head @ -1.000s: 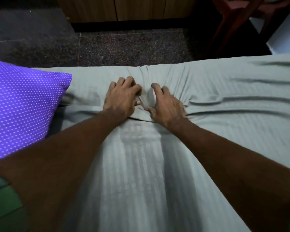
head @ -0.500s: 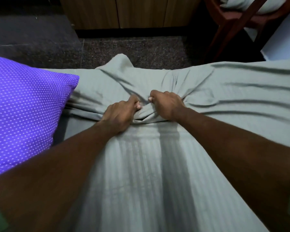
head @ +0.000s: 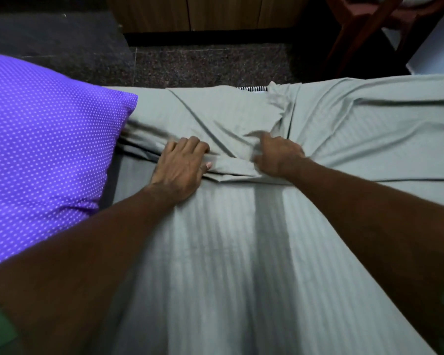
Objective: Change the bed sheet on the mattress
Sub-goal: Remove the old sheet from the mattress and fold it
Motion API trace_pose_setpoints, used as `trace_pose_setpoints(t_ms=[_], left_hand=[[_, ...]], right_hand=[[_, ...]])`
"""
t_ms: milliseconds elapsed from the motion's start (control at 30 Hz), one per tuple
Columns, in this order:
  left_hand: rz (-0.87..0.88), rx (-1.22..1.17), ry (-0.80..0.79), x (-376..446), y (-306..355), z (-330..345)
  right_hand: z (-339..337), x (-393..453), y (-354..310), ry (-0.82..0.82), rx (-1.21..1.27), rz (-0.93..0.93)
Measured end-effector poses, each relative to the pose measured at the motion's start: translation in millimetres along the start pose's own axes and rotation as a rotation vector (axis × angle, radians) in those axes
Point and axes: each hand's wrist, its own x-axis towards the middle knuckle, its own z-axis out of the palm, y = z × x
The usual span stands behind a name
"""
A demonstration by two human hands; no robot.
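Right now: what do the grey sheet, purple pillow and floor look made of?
Grey sheet: woven cloth, likely cotton or a blend; matte with faint tone-on-tone stripes, and it creases softly. Purple pillow: thin printed fabric with white dots, slight sheen, plump fill. Floor: speckled dark stone, maybe granite or terrazzo; a seam line shows.

Readable text: I find none from my remote view.
Labels, brands, numbers, signs: I can read none.

Striped matt cloth sheet (head: 228,252), speckled stone floor (head: 203,65)
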Motion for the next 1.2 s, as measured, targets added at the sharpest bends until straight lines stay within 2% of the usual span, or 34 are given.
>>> trace_pose_setpoints(t_ms=[67,167,200,267,333,367,433,500,633,733,800,867,967,1067,1200], left_hand=[[0.020,0.041,0.010,-10,4,-8],[0.041,0.100,0.060,-23,8,-22],[0.056,0.111,0.040,-27,8,-26],[0.144,0.107,-0.054,-33,4,-31],[0.231,-0.035,-0.212,-47,-3,-35],[0.221,-0.096,-0.329,-59,-3,-39],[0.151,-0.090,-0.551,-86,-1,-47],[0.125,-0.030,-0.630,-108,-2,-49],[0.200,0.048,-0.816,-119,-10,-69],[0.284,0.165,-1.125,-101,-17,-90],[0.332,0.263,-1.226,-92,-25,-97],[0.399,0.278,-1.186,-92,-30,-96],[0.560,0.174,-0.974,-102,-31,-93],[0.725,0.089,-0.855,-112,-27,-80],[0.822,0.127,-0.726,-118,-23,-74]], right_hand=[[-6,-3,-6,0.047,0.057,0.023],[-16,-5,-24,0.423,0.374,0.136],[-17,-13,-32,0.531,0.454,0.158],[-5,-43,-51,0.667,0.461,0.158],[35,-97,-76,0.639,0.416,0.131],[58,-132,-92,0.548,0.408,0.100],[99,-200,-124,0.331,0.362,0.032],[133,-245,-148,0.235,0.366,0.017],[142,-287,-186,0.258,0.455,0.198],[133,-299,-216,0.247,0.459,0.348],[130,-305,-238,0.247,0.540,0.471],[133,-312,-257,0.247,0.555,0.559],[135,-317,-280,0.239,0.482,0.658],[134,-308,-285,0.211,0.456,0.707],[138,-293,-295,0.186,0.476,0.727]])
